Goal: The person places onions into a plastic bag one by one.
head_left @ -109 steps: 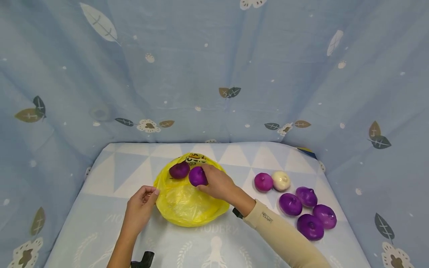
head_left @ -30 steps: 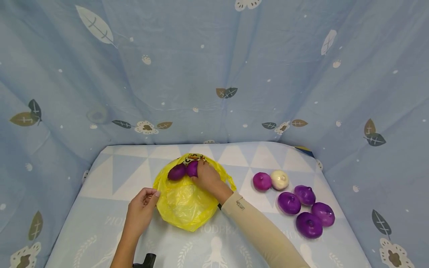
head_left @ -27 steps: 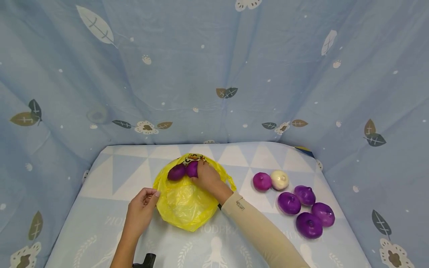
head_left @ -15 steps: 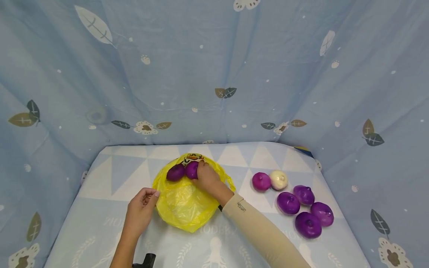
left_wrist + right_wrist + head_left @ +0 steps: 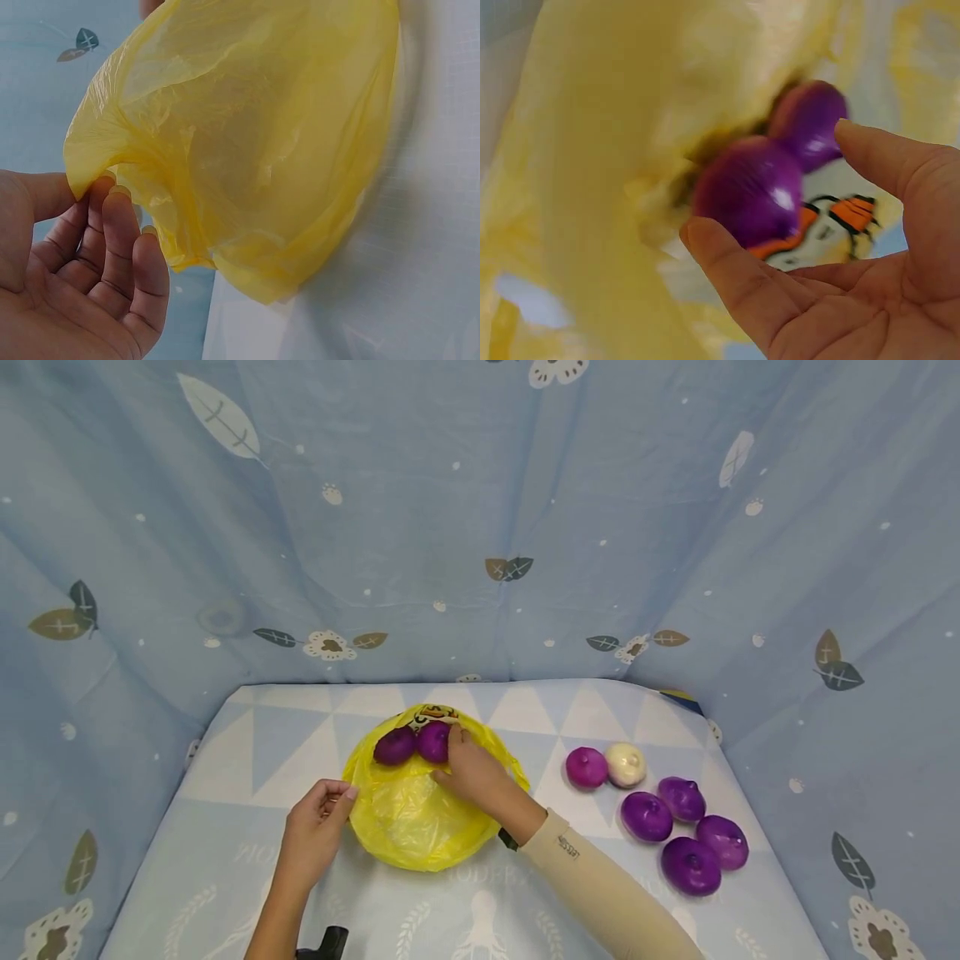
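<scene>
A yellow plastic bag (image 5: 416,822) lies with its mouth spread wide on the table. My left hand (image 5: 313,833) pinches its left rim between thumb and fingertips, as the thin plastic (image 5: 247,150) in the left wrist view shows. Two purple onions (image 5: 395,746) rest side by side at the far side inside the bag. Over the bag's right part, my right hand (image 5: 483,781) has thumb and fingers spread beside the right-hand purple onion (image 5: 432,742). In the right wrist view its fingertips stand right at the onions (image 5: 746,195), with the palm holding nothing.
To the right on the table (image 5: 300,893) lie a magenta onion (image 5: 587,768), a white onion (image 5: 626,765) and several purple onions (image 5: 691,866). A patterned blue curtain (image 5: 450,510) stands behind and at both sides.
The right hand has carried a purple onion into the bag beside the other, then loosened its fingers and drawn back slightly toward the lower right. The left hand keeps its pinch on the rim.
</scene>
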### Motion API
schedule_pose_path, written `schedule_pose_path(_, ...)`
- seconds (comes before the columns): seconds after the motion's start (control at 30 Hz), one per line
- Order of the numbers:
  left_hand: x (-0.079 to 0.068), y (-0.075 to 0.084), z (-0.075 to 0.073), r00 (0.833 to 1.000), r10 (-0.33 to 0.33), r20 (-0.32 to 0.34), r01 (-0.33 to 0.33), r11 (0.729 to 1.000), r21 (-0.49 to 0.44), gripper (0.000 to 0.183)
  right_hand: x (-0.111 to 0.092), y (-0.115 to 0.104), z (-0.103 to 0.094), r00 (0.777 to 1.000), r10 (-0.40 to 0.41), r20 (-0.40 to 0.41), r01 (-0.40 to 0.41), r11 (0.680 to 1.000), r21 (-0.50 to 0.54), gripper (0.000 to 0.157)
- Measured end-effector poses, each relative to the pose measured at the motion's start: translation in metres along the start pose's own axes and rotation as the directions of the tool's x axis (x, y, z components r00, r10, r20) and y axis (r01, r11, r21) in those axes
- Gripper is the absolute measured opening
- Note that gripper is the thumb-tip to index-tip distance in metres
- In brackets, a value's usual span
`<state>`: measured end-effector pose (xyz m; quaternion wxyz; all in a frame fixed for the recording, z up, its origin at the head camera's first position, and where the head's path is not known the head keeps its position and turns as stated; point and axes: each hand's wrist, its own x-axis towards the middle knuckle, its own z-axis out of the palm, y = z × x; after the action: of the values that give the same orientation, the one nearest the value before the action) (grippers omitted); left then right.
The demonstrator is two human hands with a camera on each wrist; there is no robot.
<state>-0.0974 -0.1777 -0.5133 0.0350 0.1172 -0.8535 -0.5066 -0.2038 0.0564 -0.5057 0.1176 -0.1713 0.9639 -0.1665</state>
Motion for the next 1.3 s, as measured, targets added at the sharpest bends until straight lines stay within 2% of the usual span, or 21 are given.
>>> schedule_pose_path(0.2,0.000,-0.001,-0.001,1.000,-0.004,0.005,0.004,1.000,0.019,0.032,-0.032,0.004,-0.025,0.993,-0.084,-0.086,0.088,0.995,0.045,0.082)
schedule_pose_path(0.33,0.000,-0.002,-0.002,1.000,-0.009,0.004,0.009,1.000,0.021,0.032,-0.052,0.012,-0.035,0.984,-0.094,-0.151,0.098,0.995,0.018,0.079)
schedule_pose_path(0.53,-0.001,-0.002,-0.001,1.000,-0.014,0.001,0.014,1.000,0.019,0.033,-0.079,0.028,-0.045,0.970,-0.076,-0.232,0.059,0.995,-0.081,0.093)
schedule_pose_path(0.73,-0.001,-0.002,-0.001,1.000,-0.013,-0.003,0.013,1.000,0.020,0.034,-0.104,0.054,-0.050,0.953,-0.074,-0.295,0.040,0.992,-0.121,0.109)
schedule_pose_path(0.97,-0.001,-0.002,-0.002,1.000,-0.008,0.007,0.008,1.000,0.027,0.034,-0.127,0.087,-0.056,0.939,0.017,-0.344,-0.065,0.990,-0.128,0.123)
schedule_pose_path(1.17,-0.001,-0.001,-0.001,1.000,0.001,0.002,-0.001,1.000,0.028,0.033,-0.140,0.112,-0.061,0.934,0.145,-0.327,-0.181,0.980,-0.082,0.125)
schedule_pose_path(1.3,0.000,0.001,0.000,1.000,0.005,0.007,-0.006,1.000,0.026,0.033,-0.154,0.131,-0.064,0.917,0.237,-0.320,-0.260,0.965,-0.033,0.122)
